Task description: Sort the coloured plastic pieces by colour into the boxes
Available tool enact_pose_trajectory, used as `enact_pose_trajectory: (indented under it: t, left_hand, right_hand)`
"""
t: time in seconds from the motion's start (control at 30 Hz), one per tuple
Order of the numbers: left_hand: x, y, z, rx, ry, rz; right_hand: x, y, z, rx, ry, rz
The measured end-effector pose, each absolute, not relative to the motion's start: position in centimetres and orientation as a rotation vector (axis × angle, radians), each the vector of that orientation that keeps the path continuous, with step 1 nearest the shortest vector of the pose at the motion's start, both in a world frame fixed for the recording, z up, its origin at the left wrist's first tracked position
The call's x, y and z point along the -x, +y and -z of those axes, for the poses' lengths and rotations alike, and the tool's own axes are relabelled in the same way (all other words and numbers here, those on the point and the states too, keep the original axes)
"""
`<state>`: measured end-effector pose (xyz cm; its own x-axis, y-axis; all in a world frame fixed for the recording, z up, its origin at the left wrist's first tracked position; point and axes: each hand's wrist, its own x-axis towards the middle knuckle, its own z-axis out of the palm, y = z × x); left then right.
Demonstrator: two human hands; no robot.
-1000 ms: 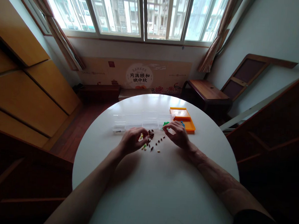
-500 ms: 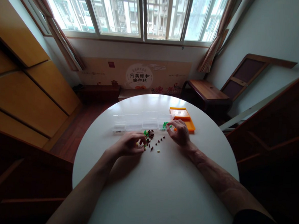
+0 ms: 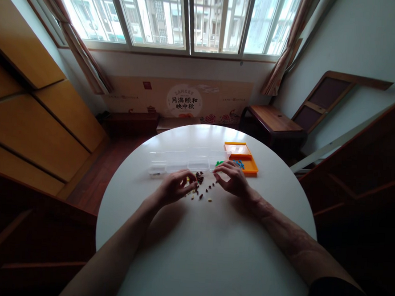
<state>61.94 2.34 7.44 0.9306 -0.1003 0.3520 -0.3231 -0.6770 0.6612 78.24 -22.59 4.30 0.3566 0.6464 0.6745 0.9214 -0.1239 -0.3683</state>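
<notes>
My left hand point(image 3: 178, 184) is over the left side of a small heap of loose pieces. Its thumb and fingers come together, and what lies between them is too small to make out. Dark brown pieces point(image 3: 199, 178) lie just beyond its fingertips, and pale yellow pieces point(image 3: 209, 200) are scattered nearer me. My right hand point(image 3: 232, 179) hovers to the right of the heap, thumb and forefinger slightly apart, with nothing visible in them. Behind its fingers, green pieces point(image 3: 219, 163) sit in the right end compartment of a clear plastic divided box point(image 3: 176, 165).
An orange tray point(image 3: 253, 173) with blue pieces point(image 3: 239, 164) in it stands right of the clear box. All this rests on a round white table point(image 3: 204, 251). Beyond the table are a wooden chair point(image 3: 276, 119) and a window; cabinets point(image 3: 25, 124) stand at left.
My right hand has come left and toward me from the green pieces, uncovering blue pieces in the tray. My left hand has moved slightly right and away from me, covering green pieces in the heap.
</notes>
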Motion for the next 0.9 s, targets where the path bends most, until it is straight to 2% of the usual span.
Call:
enact_pose_trajectory:
  t: [0.2,0.63,0.77,0.9]
  left_hand:
    - [-62.9,0.1,-6.8,-2.060,-0.181,-0.354]
    - [-63.3,-0.3,-6.9,-2.053,-0.263,-0.394]
    - [-63.2,-0.2,-7.0,-2.074,-0.231,-0.416]
    - [-62.8,1.0,-7.5,-2.175,-0.152,-0.487]
  right_hand:
    - [-77.2,-22.1,-4.9,1.667,-1.692,0.439]
    - [-77.4,-21.9,-4.8,1.676,-1.728,0.405]
    - [-77.4,-22.1,-4.9,1.723,-1.672,0.433]
    - [-78.1,-22.4,-4.4,1.853,-1.355,0.538]
